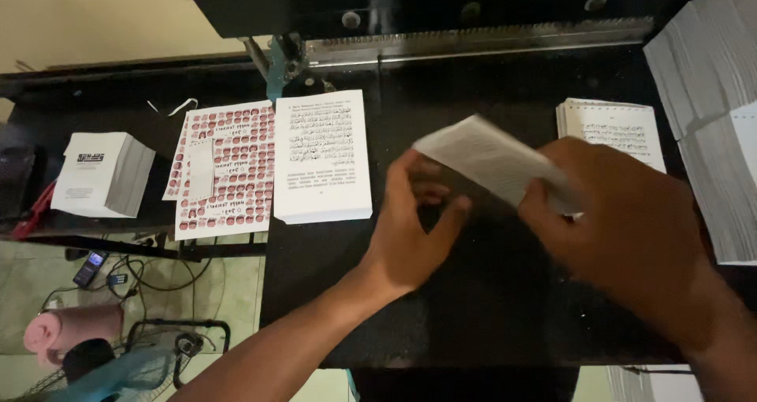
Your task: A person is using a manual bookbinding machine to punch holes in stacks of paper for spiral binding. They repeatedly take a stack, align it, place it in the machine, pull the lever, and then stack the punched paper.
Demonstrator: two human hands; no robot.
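Over the big black flat machine table (489, 292), the right hand (631, 228) gripped a blurred white sheaf of printed pages (489, 159), held tilted in mid-air. The left hand (414, 225) hovered open-fingered just under its near end. A thick white printed stack (322, 156) lay leftward.

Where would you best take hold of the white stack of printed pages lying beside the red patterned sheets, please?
Probably by its two long side edges, coming down from above. The stack of printed pages lies flat on the black table, upright to the viewer, with its right edge free; the red patterned sheets butt against its left edge.
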